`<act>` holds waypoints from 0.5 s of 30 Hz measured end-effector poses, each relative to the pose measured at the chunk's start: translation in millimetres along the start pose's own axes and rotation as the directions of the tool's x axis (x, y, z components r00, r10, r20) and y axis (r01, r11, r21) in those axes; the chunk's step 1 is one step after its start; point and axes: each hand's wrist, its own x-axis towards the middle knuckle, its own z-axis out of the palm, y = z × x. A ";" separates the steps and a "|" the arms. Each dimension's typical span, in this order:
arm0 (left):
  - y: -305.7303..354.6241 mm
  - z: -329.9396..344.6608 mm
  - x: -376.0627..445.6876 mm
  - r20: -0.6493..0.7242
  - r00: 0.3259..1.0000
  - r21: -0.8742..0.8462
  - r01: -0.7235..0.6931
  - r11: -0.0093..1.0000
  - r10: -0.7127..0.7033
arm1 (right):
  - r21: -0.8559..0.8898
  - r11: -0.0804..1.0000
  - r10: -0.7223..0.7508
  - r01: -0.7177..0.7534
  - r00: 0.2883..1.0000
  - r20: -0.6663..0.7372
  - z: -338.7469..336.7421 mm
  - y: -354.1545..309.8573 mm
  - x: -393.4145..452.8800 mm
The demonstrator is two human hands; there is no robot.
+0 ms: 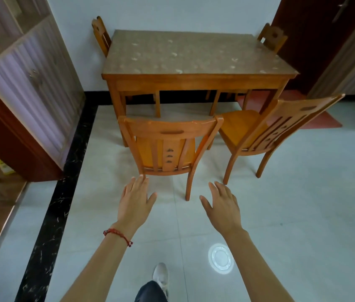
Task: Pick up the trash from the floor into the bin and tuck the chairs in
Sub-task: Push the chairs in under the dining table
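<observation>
A wooden chair (168, 131) stands pulled out from the wooden table (194, 78), its back toward me. A second chair (281, 127) stands to its right, turned at an angle, its seat near the table's right front leg. My left hand (136, 201) is stretched forward, fingers apart, its fingertips just below the near chair's seat frame. My right hand (222, 203) is also stretched out and empty, near that chair's right rear leg. Two more chairs (101, 35) (272, 37) stand at the table's far corners. No trash or bin shows in this view.
A cabinet (30, 83) with ribbed doors lines the left wall, edged by a black floor border (63, 192). A dark door (316, 40) and a red mat (329, 120) are at the right. My shoe (160, 275) is on the tiles beside a round light reflection (220, 258).
</observation>
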 end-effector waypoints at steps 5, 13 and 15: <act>-2.3 -10.1 68.0 -0.015 1.000 -0.025 -0.018 1.000 0.018 | 0.006 1.000 0.010 -0.010 1.000 -0.007 -4.4 -8.4 68.7; -1.9 -13.8 141.3 -0.010 0.998 -0.120 0.063 0.991 -0.065 | 0.208 0.976 0.065 -0.057 0.997 -0.029 -15.4 -21.0 138.8; 0.2 -11.1 156.0 -0.005 0.996 -0.151 0.091 0.984 -0.093 | 0.303 0.947 0.111 -0.107 0.994 0.006 -20.6 -20.2 156.0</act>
